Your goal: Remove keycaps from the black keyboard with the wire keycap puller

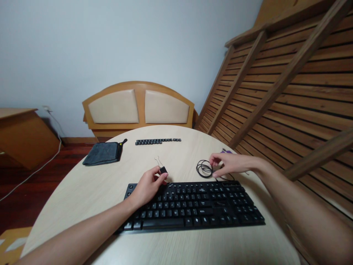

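A black keyboard lies along the near side of the round table, with some keys gone from its upper left. My left hand is over its upper left part, fingers closed on a wire keycap puller. The puller's black handle shows, and its two thin wires point away from me. To the right, my right hand hovers at the edge of a coiled black cable, thumb and fingers apart. Whether its fingertips touch the coil I cannot tell. Loose black keycaps stand in rows farther back.
A folded grey cloth lies at the table's left, a black strap beside it. Partly behind my right hand is a small purple object. A wooden headboard stands beyond the table; a slatted wooden frame leans on the right.
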Available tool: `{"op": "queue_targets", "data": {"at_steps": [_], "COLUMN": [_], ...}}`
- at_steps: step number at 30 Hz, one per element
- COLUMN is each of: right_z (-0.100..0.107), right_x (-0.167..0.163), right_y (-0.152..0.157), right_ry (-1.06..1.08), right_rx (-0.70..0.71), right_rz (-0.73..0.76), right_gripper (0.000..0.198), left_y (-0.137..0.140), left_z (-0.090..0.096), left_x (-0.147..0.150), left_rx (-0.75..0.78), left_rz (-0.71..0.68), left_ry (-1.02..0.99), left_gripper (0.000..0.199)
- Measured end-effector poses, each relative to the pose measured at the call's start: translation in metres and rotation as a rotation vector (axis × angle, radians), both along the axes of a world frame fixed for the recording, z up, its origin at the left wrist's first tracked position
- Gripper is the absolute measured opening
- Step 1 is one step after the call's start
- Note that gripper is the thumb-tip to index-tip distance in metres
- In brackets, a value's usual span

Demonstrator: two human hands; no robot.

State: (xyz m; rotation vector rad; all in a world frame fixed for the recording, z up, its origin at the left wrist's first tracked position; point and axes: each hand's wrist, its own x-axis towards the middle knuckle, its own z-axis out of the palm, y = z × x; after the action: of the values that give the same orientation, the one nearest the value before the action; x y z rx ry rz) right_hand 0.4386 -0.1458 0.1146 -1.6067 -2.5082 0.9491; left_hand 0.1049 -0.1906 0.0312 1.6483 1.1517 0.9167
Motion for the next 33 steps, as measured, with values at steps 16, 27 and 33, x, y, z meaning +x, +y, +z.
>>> {"op": "queue_targets", "data": {"at_steps": [16, 27, 33], "right_z": [0.001, -0.027, -0.017], "right_x": [-0.017, -0.06, -0.05], "right_y": [0.006, 0.012, 0.013], "right_ry": [-0.027, -0.092, -0.034], "right_rx": [0.137, 0.431, 0.156], "right_rz": [-0.098, -0.158, 0.13], "right_gripper": [0.029, 0.027, 0.033], "left_y": [0.001, -0.001, 0.001], "left_z": [-0.002, 0.001, -0.002], "left_x": [-0.001, 0.0, 0.0], "left_rx": [0.018, -0.002, 0.014], "left_rz": [0.0, 0.005, -0.004], "left_ry": [0.005, 0.006, 0.017], "left_gripper": [0.023, 0.023, 0.024]}}
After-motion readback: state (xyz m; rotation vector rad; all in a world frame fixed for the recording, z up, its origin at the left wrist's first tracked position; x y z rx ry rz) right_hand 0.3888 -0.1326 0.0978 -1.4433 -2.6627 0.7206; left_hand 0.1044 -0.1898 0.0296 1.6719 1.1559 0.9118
